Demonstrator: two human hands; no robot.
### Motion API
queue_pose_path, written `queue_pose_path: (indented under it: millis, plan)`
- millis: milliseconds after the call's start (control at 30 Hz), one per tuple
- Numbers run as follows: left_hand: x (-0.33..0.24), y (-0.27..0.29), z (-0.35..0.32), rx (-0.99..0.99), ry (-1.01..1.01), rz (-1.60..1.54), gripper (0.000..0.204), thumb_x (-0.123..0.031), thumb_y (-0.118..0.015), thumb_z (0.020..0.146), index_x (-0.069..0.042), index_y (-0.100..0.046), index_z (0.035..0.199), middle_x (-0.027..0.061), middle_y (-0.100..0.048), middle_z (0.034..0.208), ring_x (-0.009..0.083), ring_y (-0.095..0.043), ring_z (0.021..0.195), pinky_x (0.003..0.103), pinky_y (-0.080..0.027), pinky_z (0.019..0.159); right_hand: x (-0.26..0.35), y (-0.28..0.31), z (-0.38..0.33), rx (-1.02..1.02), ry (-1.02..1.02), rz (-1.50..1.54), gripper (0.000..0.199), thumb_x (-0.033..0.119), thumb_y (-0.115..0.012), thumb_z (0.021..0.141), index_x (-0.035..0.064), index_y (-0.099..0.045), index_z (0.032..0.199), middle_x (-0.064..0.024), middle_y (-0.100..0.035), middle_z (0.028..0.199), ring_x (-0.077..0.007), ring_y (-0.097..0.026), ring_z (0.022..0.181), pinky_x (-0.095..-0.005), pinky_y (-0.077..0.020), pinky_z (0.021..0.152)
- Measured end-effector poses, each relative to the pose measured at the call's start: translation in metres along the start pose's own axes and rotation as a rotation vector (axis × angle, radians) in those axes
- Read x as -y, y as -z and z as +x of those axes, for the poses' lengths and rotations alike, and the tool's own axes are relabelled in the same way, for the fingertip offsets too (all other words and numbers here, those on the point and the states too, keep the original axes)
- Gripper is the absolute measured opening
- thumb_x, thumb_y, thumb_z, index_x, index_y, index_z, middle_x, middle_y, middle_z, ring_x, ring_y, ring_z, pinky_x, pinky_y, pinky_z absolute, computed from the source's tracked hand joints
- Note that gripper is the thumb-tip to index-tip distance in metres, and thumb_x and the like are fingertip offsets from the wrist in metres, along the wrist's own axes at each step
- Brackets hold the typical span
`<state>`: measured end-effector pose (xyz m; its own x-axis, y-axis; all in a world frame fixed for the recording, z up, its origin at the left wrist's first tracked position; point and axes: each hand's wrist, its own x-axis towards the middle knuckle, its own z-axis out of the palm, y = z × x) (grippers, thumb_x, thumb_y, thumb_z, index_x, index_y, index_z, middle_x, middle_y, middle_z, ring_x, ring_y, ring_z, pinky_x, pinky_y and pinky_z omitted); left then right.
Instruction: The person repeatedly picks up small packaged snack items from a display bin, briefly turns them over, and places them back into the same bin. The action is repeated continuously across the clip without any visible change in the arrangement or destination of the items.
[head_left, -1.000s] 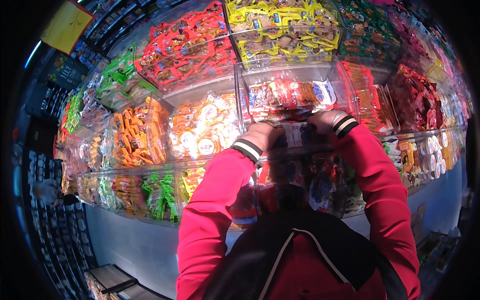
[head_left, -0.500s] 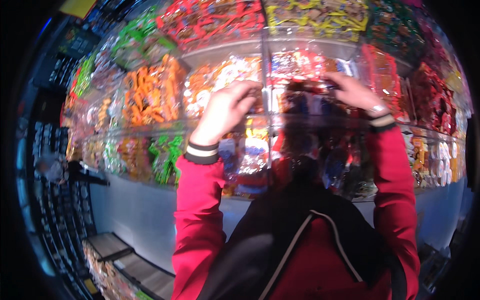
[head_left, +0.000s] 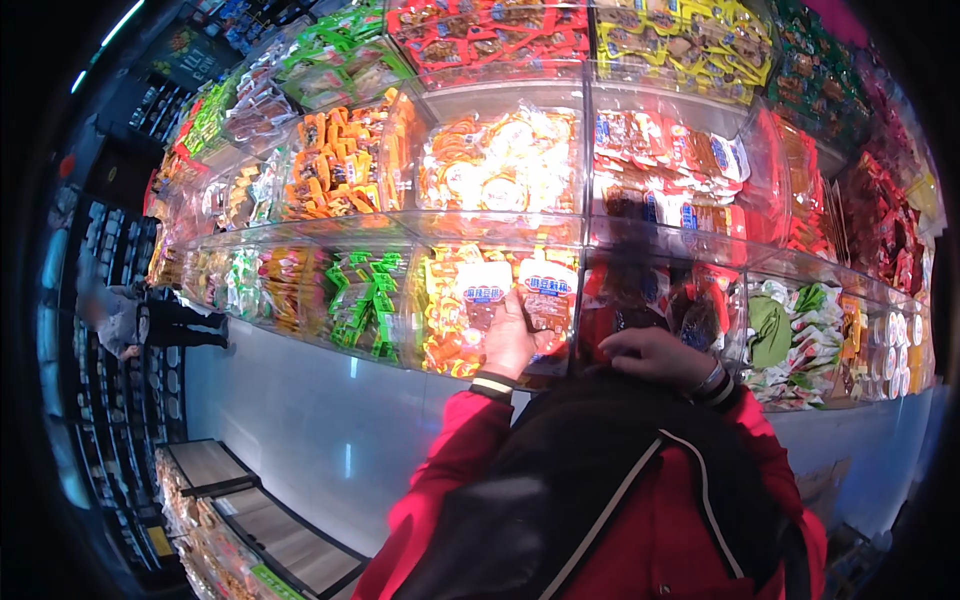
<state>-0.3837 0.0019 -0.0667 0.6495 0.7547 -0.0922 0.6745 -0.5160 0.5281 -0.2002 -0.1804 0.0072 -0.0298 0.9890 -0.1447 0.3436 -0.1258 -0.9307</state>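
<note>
My left hand (head_left: 511, 340) is at the lower middle bin, its index finger stretched up and its thumb apart. The fingers touch the lower left part of a brown snack packet (head_left: 549, 305) with a white printed top. A similar white-topped packet (head_left: 484, 290) lies just left of it, on orange-yellow packets (head_left: 445, 345). My right hand (head_left: 655, 357) hovers in front of the neighbouring shaded bin, with its fingers loosely curled in. Nothing shows in them. Dark packets (head_left: 635, 295) lie behind that hand, partly hidden by shadow.
Clear plastic dividers (head_left: 585, 150) separate the bins. Above are shiny orange-white packets (head_left: 500, 160) and red-brown packets (head_left: 665, 150). Green packets (head_left: 365, 300) fill a bin to the left. A person (head_left: 165, 318) stands far left, near dark shelves. A low wood-topped display (head_left: 290, 525) stands lower left.
Both hands have come down and nearer from the middle row of bins to the lower row. My left hand has moved right, onto the white-topped packets. My view has shifted.
</note>
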Motion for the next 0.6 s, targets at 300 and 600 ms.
queue_pose_path:
  millis: [300, 600]
  plan:
    - [0.004, -0.008, -0.009, -0.219, 0.046, -0.292, 0.043, -0.010, -0.075, 0.059, 0.004, -0.050, 0.092, 0.0194, -0.053, 0.087, 0.0349, -0.052, 0.083, 0.039, -0.044, 0.073, -0.008, -0.012, -0.012, -0.140, -0.028, -0.045, 0.028, 0.012, -0.058, 0.081, 0.0007, -0.056, 0.107, -0.0123, -0.063, 0.093, -0.0213, -0.062, 0.087, -0.0293, -0.0486, 0.077]
    - [0.007, -0.017, -0.016, -0.301, 0.093, -0.874, 0.015, 0.001, -0.064, 0.076, 0.002, -0.053, 0.086, 0.0072, -0.059, 0.076, 0.0117, -0.053, 0.070, 0.026, -0.044, 0.066, -0.003, -0.016, -0.020, -0.188, 0.007, -0.151, 0.027, 0.015, -0.058, 0.082, 0.0017, -0.056, 0.105, -0.0122, -0.063, 0.094, -0.0239, -0.061, 0.088, -0.0306, -0.0477, 0.077]
